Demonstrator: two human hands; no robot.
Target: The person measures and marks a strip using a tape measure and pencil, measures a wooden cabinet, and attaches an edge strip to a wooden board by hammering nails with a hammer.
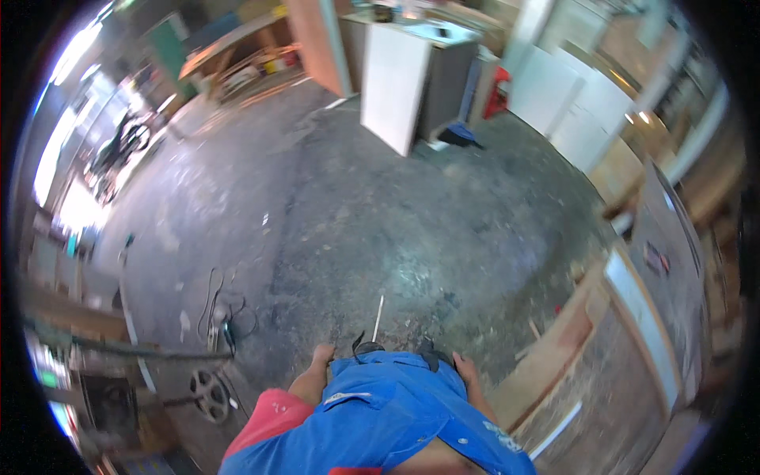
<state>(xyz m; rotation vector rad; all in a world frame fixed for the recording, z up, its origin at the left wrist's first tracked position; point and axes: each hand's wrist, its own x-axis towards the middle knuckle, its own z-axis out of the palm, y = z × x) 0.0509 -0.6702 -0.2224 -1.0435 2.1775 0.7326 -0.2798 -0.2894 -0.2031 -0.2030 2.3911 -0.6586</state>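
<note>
My left hand (321, 355) hangs beside my blue garment (380, 404), below a pink-red sleeve (269, 416). My right hand (463, 366) is at the garment's right edge. The fingers of both are too small and partly hidden to tell whether they hold anything. Dark footwear (431, 352) shows beyond the garment, with a thin white strip (378, 317) lying on the concrete floor (285, 214) just ahead.
A white-sided cabinet (388, 87) stands ahead. Wooden boards (546, 348) and panels (657, 301) line the right. At left are a corded tool (218, 332), a spoked wheel (212, 396) and a motorcycle (115, 158). A wooden bench (229, 55) stands at back left.
</note>
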